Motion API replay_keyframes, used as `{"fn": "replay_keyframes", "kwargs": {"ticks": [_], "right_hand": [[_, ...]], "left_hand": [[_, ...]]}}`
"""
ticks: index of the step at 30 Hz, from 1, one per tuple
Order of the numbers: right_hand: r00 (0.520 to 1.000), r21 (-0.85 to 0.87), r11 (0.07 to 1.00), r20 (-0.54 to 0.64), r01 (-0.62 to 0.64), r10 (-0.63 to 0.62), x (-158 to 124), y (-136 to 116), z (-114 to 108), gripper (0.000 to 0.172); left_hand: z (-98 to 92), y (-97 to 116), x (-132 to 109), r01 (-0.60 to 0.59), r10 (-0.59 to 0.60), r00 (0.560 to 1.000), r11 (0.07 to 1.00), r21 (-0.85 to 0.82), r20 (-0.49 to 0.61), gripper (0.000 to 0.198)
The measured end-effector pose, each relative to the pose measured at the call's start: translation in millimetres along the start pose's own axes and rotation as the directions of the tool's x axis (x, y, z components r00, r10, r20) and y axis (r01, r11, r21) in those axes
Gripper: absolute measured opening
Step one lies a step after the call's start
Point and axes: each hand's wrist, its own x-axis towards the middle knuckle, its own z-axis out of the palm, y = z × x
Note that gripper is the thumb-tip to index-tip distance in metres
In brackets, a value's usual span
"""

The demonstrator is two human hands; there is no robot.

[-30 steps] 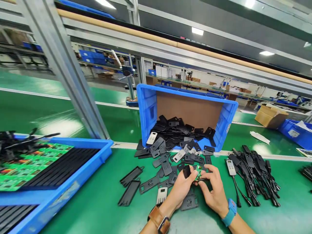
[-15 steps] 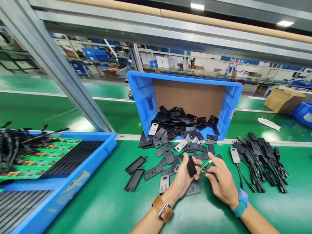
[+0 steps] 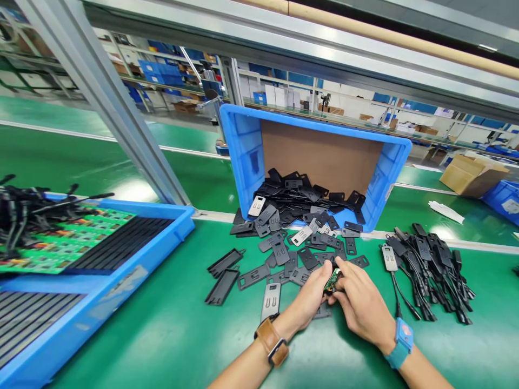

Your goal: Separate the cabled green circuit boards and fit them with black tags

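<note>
My left hand and my right hand meet low over the green table, just in front of a spill of black plastic covers. Between their fingertips they pinch a small green circuit board. Both hands are closed round it. A black cover piece that my left hand may also hold is hidden under the fingers. The covers pour out of a blue bin tipped on its side with a brown cardboard bottom.
A pile of black cabled units lies to the right. At the left stands a blue tray with green boards and black cables. A slanted metal post rises behind it. A cardboard box sits far right.
My hands have come together and sunk toward the table. The black cover that stood up in my left fingers no longer shows. The small green board stays pinched between both hands.
</note>
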Motion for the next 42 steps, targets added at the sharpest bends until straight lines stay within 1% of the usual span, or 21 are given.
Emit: {"fn": "replay_keyframes", "kwargs": {"ticks": [4, 8, 12, 14, 17, 21, 24, 28, 31, 34, 36, 39, 42], "right_hand": [[0.999, -0.051, 0.999, 0.040, -0.012, 0.014, 1, -5, -4, 0.016], [0.995, -0.088, 0.993, 0.053, -0.077, 0.082, -1, -8, -3, 0.015], [0.989, -0.090, 0.988, 0.058, -0.129, 0.135, -3, -6, 0, 0.016], [0.988, -0.076, 0.987, 0.059, -0.139, 0.144, -3, -5, 2, 0.018], [0.987, -0.018, 0.988, 0.044, -0.156, 0.157, -3, -3, 2, 0.017], [0.982, 0.101, 0.977, -0.011, -0.186, 0.188, -2, -4, 0, 0.013], [0.977, 0.168, 0.966, -0.050, -0.198, 0.208, -1, -4, 0, 0.010], [0.972, 0.209, 0.959, -0.094, -0.192, 0.215, 0, -5, 0, 0.006], [0.976, 0.218, 0.959, -0.082, -0.179, 0.201, 1, -6, -2, 0.007], [0.977, 0.232, 0.960, -0.105, -0.158, 0.187, 1, -5, -4, 0.008], [0.964, 0.238, 0.957, -0.163, -0.167, 0.209, 1, -4, -6, 0.007], [0.920, 0.241, 0.941, -0.256, -0.238, 0.298, 1, -2, -9, 0.003], [0.886, 0.243, 0.923, -0.289, -0.299, 0.363, 2, 1, -9, 0.000]], "left_hand": [[-0.8, 0, 0, 0.018, -0.018, 1.000, 1.000, 0.018, 0.006, 0.055], [1.1, 0, -2, 0.002, 0.000, 0.999, 0.999, -0.039, 0.043, 0.049], [2.6, 3, -5, -0.006, 0.008, 0.999, 0.998, -0.063, 0.040, 0.042], [2.1, 5, -7, 0.001, 0.003, 0.998, 0.998, -0.058, 0.063, 0.041], [-0.2, 7, -7, 0.003, 0.002, 0.996, 0.999, -0.046, 0.094, 0.047], [-3.2, 5, -6, -0.003, 0.010, 0.997, 0.996, -0.094, 0.076, 0.047], [-3.1, 5, -6, 0.011, 0.001, 0.996, 0.989, -0.148, 0.085, 0.040], [0.1, 8, -7, 0.041, -0.010, 0.991, 0.971, -0.236, 0.132, 0.024], [3.3, 11, -9, 0.060, -0.024, 0.993, 0.948, -0.311, 0.118, 0.012], [5.0, 12, -9, 0.058, -0.024, 0.995, 0.932, -0.358, 0.097, 0.009], [4.2, 14, -8, 0.030, -0.004, 0.997, 0.930, -0.366, 0.072, 0.012], [1.1, 15, -7, -0.012, 0.024, 0.999, 0.936, -0.352, 0.028, 0.019], [-1.4, 16, -6, -0.014, 0.023, 1.000, 0.939, -0.345, 0.022, 0.026]]}}
